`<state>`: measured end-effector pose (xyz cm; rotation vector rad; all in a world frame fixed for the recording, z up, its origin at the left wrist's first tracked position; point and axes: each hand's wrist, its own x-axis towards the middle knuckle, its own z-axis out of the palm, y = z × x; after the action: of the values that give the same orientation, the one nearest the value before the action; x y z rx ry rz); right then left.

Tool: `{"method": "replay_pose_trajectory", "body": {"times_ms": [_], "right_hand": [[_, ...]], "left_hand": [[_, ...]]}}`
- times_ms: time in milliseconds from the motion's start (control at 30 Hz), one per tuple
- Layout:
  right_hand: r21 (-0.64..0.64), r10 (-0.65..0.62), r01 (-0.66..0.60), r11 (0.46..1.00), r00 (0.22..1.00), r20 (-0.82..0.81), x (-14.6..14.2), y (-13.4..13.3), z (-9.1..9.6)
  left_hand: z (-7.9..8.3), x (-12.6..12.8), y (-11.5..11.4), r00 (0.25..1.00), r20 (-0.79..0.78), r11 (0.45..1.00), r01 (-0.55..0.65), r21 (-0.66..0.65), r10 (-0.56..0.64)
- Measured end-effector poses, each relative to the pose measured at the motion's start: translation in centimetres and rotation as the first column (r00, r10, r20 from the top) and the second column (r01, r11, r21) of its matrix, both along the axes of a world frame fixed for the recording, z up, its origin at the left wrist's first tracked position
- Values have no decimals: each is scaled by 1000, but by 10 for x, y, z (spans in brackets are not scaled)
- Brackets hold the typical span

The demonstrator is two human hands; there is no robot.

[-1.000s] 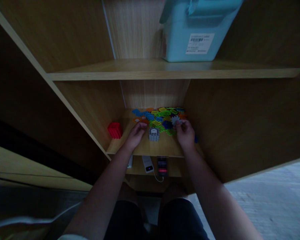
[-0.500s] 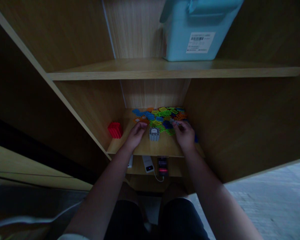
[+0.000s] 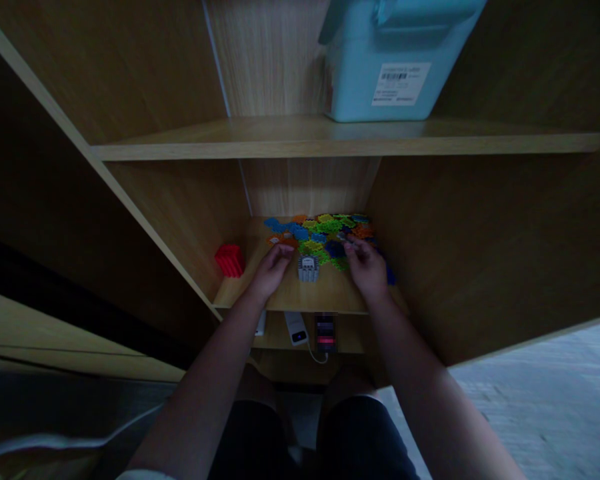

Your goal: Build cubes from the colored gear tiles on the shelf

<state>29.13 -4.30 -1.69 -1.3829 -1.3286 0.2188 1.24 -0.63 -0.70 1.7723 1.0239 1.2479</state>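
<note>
My right hand (image 3: 366, 267) pinches a small grey toothed plastic piece, like a toy gear (image 3: 344, 238), above the pile. Under and around it spreads a loose pile of flat toothed pieces (image 3: 325, 227) in green, blue, yellow and orange. My left hand (image 3: 273, 268) is low at the pile's left side, fingers curled together beside some orange pieces (image 3: 283, 240); whether anything is between its fingertips I cannot make out. Between my hands a block of stacked grey gear pieces (image 3: 308, 268) stands on the shelf. Farther left is a similar red stack (image 3: 229, 261).
The wooden shelf (image 3: 280, 293) has side walls close on both sides. Overhead, an upper shelf (image 3: 260, 148) carries a light-blue lidded bin (image 3: 355, 87). Below are a white power bank (image 3: 297, 329) and a phone (image 3: 326, 332) joined by a cable.
My right hand has shifted slightly leftward and the grey piece in its fingers has moved a little up and left. The left hand has stayed nearly still.
</note>
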Motion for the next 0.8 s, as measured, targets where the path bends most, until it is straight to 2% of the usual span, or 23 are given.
{"method": "replay_pose_trajectory", "body": {"times_ms": [267,400,633,800], "right_hand": [[53,15,-13,998,999,-35,1,1,-1],[88,61,-58,994,998,-30,2,3,-2],[185,22,-21,983,1000,-2,0,0,2],[168,10,-3,986,999,-41,0,0,0]], "left_hand": [[-1,1,1,1000,31,1000,6,9,-6],[-1,0,1,1000,12,1000,8,14,-8],[-2,0,1,1000,22,1000,5,-2,-5],[-2,0,2,1000,18,1000,15,1,-15]]}}
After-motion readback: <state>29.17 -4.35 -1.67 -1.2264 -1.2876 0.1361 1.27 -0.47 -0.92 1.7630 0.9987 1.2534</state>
